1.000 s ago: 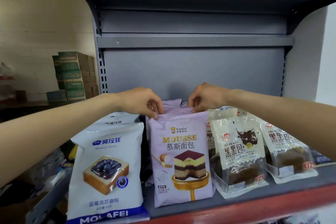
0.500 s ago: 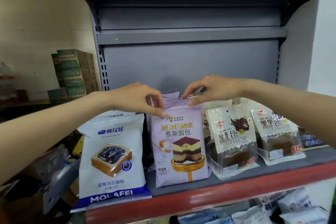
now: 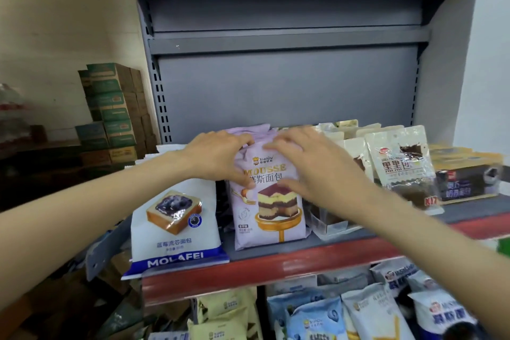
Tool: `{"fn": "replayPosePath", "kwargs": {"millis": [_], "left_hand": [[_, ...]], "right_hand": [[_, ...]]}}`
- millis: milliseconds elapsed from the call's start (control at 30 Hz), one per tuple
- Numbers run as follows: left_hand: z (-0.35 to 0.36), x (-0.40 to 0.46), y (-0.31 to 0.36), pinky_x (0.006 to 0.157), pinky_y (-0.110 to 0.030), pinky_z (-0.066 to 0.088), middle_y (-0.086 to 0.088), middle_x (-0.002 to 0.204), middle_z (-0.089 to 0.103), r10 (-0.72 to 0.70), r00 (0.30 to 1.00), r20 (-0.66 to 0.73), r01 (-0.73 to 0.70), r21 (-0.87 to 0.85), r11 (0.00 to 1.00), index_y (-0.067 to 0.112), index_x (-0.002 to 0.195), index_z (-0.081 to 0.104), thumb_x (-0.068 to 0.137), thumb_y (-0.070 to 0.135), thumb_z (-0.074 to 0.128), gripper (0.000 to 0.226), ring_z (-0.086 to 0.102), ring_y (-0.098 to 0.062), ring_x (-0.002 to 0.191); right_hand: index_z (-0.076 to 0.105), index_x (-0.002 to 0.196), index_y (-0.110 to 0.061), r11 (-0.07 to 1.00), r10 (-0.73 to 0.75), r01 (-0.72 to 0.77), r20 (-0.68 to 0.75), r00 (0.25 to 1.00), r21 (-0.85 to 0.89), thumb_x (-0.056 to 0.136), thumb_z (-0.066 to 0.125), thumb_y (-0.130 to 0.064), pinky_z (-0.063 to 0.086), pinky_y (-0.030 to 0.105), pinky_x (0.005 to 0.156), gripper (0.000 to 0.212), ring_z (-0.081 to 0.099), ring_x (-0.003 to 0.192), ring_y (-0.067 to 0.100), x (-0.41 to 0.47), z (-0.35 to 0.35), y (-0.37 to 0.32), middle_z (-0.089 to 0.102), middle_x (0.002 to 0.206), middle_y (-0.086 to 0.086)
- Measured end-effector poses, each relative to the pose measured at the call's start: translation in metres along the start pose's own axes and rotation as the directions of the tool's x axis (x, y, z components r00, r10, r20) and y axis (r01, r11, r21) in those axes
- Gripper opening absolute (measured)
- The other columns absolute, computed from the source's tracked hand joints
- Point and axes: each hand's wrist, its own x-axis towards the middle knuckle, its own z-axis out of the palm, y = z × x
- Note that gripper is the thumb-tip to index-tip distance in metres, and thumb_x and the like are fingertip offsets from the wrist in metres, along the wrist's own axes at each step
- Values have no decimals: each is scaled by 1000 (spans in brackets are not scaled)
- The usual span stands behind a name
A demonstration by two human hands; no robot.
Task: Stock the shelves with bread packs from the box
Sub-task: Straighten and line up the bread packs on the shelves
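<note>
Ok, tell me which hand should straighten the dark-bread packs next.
Probably the right hand: it lies across the mousse pack right beside the dark-bread packs. The left hand sits on the mousse pack's far side, by the blueberry pack.

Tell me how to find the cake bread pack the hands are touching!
Look at the grey shelf with the red front edge. In the middle stands the purple MOUSSE pack, between the white blueberry MOLAFEI pack and clear packs of dark bread. It is the only purple one, showing a layered cake slice on a gold stand.
</note>
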Motion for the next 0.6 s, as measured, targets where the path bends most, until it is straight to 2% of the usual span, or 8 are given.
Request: {"fn": "replayPosePath", "kwargs": {"millis": [67,100,167,233,333,500,600], "left_hand": [[1,-1,0,84,-32,40,9,126,56,6,1000,-5,-6,-31,1000,31,135,39,66,66,70,83,53,-22,111],[0,-1,-1,85,-32,41,9,127,56,10,1000,1,-10,-49,999,30,136,39,66,65,71,84,53,-22,112],[-3,-1,-3,90,-32,41,8,130,54,19,999,36,-15,-118,993,30,137,38,67,61,73,84,51,-20,114],[-4,-1,-8,93,-30,41,8,132,53,31,997,68,-17,-202,979,29,138,39,68,57,75,84,50,-15,114],[-1,-2,-16,91,-27,40,7,134,52,26,997,70,-7,-255,967,28,140,39,69,53,76,84,47,-9,106],[7,-4,-14,97,-33,42,5,137,51,6,1000,19,-2,-240,971,29,140,39,69,54,75,83,48,-16,120],[1,-20,-13,98,-34,39,4,135,50,-16,997,-78,-2,-221,975,30,141,39,75,53,71,76,45,-19,123]], "right_hand": [[62,115,-24,998,46,-45,-38,998,35,56,86,-34,54,31,65,65,63,96,27,-27,11,-24,62,111,4],[61,117,-26,998,62,-62,3,998,19,52,87,-39,55,32,68,72,62,99,28,-36,20,-33,62,117,5],[56,125,-28,997,77,-77,129,989,-4,43,88,-46,55,40,82,90,57,113,33,-45,39,-41,55,131,10],[55,127,-28,996,89,-84,185,979,-34,35,89,-51,51,44,89,101,54,120,33,-44,50,-40,52,137,11],[57,126,-29,995,95,-86,213,973,-49,27,89,-56,51,41,89,107,55,120,31,-41,54,-37,53,136,9],[53,129,-29,993,111,-98,224,968,-68,26,88,-57,52,40,87,112,53,121,31,-39,56,-36,50,138,8],[53,129,-28,993,108,-97,198,974,-64,29,90,-53,51,42,89,110,52,123,33,-42,56,-35,50,138,11]]}}
